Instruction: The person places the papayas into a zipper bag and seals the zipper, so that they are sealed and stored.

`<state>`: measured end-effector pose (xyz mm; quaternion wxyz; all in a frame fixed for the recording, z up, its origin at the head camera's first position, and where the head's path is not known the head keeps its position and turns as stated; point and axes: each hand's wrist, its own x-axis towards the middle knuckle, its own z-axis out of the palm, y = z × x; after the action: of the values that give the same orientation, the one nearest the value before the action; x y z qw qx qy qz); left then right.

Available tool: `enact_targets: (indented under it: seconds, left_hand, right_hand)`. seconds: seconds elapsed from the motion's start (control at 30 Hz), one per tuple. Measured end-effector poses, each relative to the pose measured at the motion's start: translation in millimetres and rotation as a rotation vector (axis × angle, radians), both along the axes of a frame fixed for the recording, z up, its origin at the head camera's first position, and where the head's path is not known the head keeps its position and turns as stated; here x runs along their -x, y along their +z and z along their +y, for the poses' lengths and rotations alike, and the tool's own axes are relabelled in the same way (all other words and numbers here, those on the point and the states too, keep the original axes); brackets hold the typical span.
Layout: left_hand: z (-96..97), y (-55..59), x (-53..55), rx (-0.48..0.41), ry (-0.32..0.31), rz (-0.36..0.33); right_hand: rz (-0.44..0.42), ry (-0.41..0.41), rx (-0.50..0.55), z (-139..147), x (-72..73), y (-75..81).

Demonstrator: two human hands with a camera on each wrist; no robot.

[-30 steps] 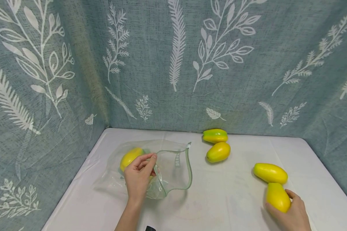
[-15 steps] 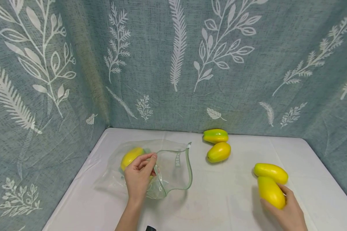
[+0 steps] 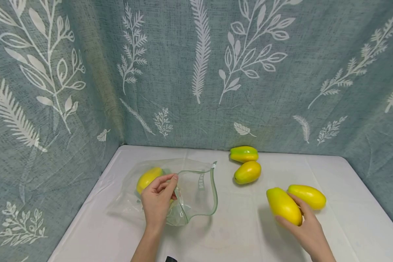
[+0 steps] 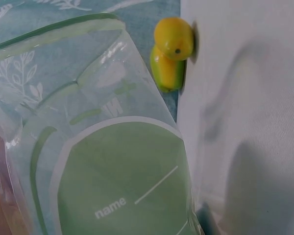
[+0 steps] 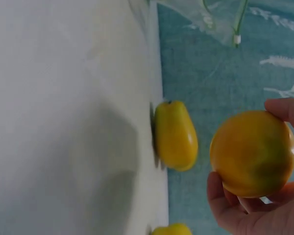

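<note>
My left hand (image 3: 157,200) pinches the green-edged rim of a clear zip-top bag (image 3: 199,200), whose mouth gapes toward the right. Inside the bag lies a yellow papaya (image 3: 147,179), partly hidden behind that hand. The left wrist view shows the bag's side up close, with a green panel (image 4: 122,181) marked "name". My right hand (image 3: 309,227) grips another papaya (image 3: 283,206), held above the table with its shadow below. In the right wrist view, fingers and thumb curl round this papaya (image 5: 255,154).
One papaya (image 3: 311,198) lies on the table just beyond my right hand. Two more, a greenish papaya (image 3: 243,154) and a yellower papaya (image 3: 247,172), sit near the back edge. A leaf-patterned curtain (image 3: 183,72) stands behind the white table (image 3: 229,233). A small black object (image 3: 171,259) shows at the bottom edge.
My right hand has lifted its papaya and carried it left, away from beside the papaya on the right. The left hand and the bag have stayed put.
</note>
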<state>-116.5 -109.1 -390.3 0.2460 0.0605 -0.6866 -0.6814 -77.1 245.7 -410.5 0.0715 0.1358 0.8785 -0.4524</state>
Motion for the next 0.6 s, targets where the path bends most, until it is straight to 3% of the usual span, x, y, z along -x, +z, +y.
enact_targets:
  seconds: [0.33,0.6]
  left_hand:
    - [-0.6,0.1,0.6,0.004,-0.005,-0.011]
    - [-0.4,-0.9,1.3,-0.001,-0.008,-0.014]
  right_hand:
    - [0.041,0.062,0.132,-37,13.5,14.1]
    - [0.123,0.115,0.160,-62,19.6,17.6]
